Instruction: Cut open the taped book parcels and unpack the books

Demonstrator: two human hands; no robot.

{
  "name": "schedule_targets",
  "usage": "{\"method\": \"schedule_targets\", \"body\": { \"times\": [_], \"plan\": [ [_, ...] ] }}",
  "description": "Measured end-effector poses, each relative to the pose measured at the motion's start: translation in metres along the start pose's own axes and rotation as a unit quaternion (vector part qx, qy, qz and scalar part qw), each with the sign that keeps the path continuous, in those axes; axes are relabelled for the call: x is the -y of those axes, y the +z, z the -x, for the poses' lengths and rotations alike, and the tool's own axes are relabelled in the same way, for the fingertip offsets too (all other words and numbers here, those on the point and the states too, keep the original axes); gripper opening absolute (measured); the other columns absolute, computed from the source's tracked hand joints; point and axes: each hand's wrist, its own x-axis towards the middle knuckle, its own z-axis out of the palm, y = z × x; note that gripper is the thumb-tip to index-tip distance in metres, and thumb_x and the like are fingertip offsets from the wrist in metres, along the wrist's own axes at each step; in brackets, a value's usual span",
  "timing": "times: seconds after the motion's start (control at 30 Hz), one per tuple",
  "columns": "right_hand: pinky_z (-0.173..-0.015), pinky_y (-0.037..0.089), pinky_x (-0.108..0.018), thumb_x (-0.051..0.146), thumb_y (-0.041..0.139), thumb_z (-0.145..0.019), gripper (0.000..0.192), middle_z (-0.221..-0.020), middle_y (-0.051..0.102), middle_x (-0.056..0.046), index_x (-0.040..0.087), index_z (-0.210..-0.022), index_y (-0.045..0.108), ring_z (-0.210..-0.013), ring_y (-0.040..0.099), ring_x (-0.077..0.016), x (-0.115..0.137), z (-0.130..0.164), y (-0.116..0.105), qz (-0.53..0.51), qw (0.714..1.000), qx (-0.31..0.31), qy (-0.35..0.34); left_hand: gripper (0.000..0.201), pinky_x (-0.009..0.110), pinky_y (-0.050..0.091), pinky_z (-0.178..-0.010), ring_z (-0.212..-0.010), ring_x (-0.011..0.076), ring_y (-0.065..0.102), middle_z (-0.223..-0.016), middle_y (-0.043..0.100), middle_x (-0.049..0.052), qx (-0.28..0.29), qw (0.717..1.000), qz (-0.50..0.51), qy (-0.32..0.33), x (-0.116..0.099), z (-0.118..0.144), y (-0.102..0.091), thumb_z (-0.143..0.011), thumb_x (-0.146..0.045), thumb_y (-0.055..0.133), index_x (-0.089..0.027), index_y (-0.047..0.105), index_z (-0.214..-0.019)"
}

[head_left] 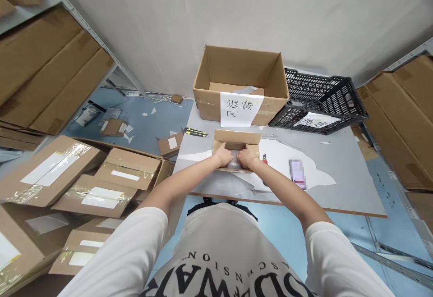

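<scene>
A small cardboard box (237,138) stands on the table with its far flap raised. Both my hands reach into its opening, close together. My left hand (223,154) is on the left side and my right hand (247,155) on the right, fingers curled downward. Something in clear plastic (236,164) shows between and below them; what the fingers grip is hidden. A red utility knife (264,159) lies just beside the right hand, partly covered by the forearm. Left of the box rests a yellow and black utility knife (196,132).
Behind the box stand a large open carton (209,103) with a paper sign and a black plastic crate (350,101). A pale purple item (297,174) lies on the grey table (358,184). Taped parcels (126,168) pile up at left; shelves flank both sides.
</scene>
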Motion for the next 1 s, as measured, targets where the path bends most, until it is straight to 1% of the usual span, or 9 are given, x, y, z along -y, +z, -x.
{"method": "schedule_targets", "body": {
  "times": [0.17,0.23,0.3,0.4,0.5,0.6,0.7,0.83,1.0],
  "plan": [
    [-0.104,0.018,-0.055,0.02,0.062,-0.072,0.027,-0.099,0.069,-0.019,0.014,-0.097,0.07,-0.096,0.061,-0.0331,0.0,0.016,-0.004,0.043,0.999,-0.009,0.007,0.024,0.056,0.001,-0.107,-0.088,0.0281,0.062,-0.082,0.072,0.012,-0.033,0.997,-0.067,-0.01,-0.01,0.023,-0.011,-0.073,-0.039,0.066,-0.018,0.074,-0.08],
    [-0.105,0.014,-0.056,0.023,0.059,-0.074,0.028,-0.101,0.068,-0.02,0.013,-0.099,0.069,-0.099,0.058,-0.0345,-0.009,0.032,-0.003,0.036,0.998,-0.041,0.038,0.037,0.057,-0.004,-0.107,-0.092,0.0316,0.06,-0.083,0.071,0.014,-0.051,0.993,-0.088,-0.055,-0.009,0.04,-0.017,-0.074,-0.05,0.06,-0.016,0.074,-0.083],
    [-0.107,0.011,-0.056,0.028,0.057,-0.077,0.038,-0.112,0.063,-0.022,0.011,-0.11,0.064,-0.109,0.053,-0.0361,-0.023,0.051,0.007,-0.003,0.993,-0.089,0.079,0.056,0.058,-0.007,-0.107,-0.101,0.0371,0.056,-0.097,0.069,0.019,-0.065,0.986,-0.075,-0.134,-0.004,0.058,-0.016,-0.072,-0.062,0.056,-0.012,0.073,-0.093],
    [-0.107,0.01,-0.058,0.049,0.054,-0.078,0.077,-0.144,0.033,-0.023,0.008,-0.14,0.033,-0.131,0.03,-0.0372,-0.048,0.078,0.042,-0.106,0.977,-0.136,0.121,0.091,0.061,-0.006,-0.105,-0.127,0.0428,0.033,-0.134,0.045,0.027,-0.093,0.969,0.006,-0.228,0.01,0.084,0.002,-0.067,-0.074,0.05,-0.005,0.053,-0.126],
    [-0.108,0.015,-0.056,0.065,0.048,-0.075,0.102,-0.153,0.008,-0.021,0.011,-0.147,0.0,-0.14,0.012,-0.0328,-0.063,0.09,0.089,-0.25,0.955,-0.103,0.12,0.111,0.062,0.004,-0.106,-0.138,0.0393,0.014,-0.148,0.019,0.026,-0.074,0.956,0.124,-0.257,0.018,0.098,0.034,-0.064,-0.079,0.043,-0.003,0.024,-0.142],
    [-0.11,0.016,-0.048,0.066,0.054,-0.071,0.116,-0.153,-0.007,-0.018,0.012,-0.144,-0.018,-0.142,-0.002,-0.0278,-0.062,0.085,0.13,-0.37,0.919,-0.106,0.086,0.131,0.058,0.013,-0.107,-0.14,0.0372,0.006,-0.15,0.005,0.026,-0.062,0.947,0.201,-0.244,0.016,0.097,0.067,-0.053,-0.082,0.051,-0.002,0.003,-0.145],
    [-0.112,0.014,-0.042,0.061,0.058,-0.072,0.117,-0.153,-0.011,-0.016,0.013,-0.143,-0.021,-0.142,-0.003,-0.025,-0.054,0.074,0.152,-0.424,0.892,-0.146,0.061,0.141,0.054,0.015,-0.108,-0.14,0.0344,0.005,-0.15,0.004,0.027,-0.098,0.94,0.241,-0.222,0.013,0.087,0.09,-0.047,-0.077,0.061,-0.002,-0.009,-0.144],
    [-0.113,0.015,-0.041,0.059,0.06,-0.071,0.117,-0.154,-0.008,-0.015,0.015,-0.144,-0.021,-0.142,0.003,-0.0258,-0.053,0.059,0.159,-0.425,0.887,-0.173,0.055,0.135,0.051,0.015,-0.109,-0.141,0.0308,0.01,-0.151,0.008,0.026,-0.15,0.926,0.267,-0.221,0.016,0.073,0.102,-0.053,-0.069,0.066,-0.008,-0.014,-0.143],
    [-0.112,0.018,-0.042,0.061,0.058,-0.072,0.118,-0.154,-0.006,-0.018,0.011,-0.143,-0.021,-0.142,0.004,-0.0263,-0.057,0.053,0.154,-0.409,0.893,-0.177,0.063,0.134,0.051,0.015,-0.11,-0.14,0.0296,0.012,-0.151,0.01,0.024,-0.162,0.919,0.275,-0.231,0.024,0.063,0.101,-0.055,-0.065,0.069,-0.01,-0.018,-0.142]
  ]
}}
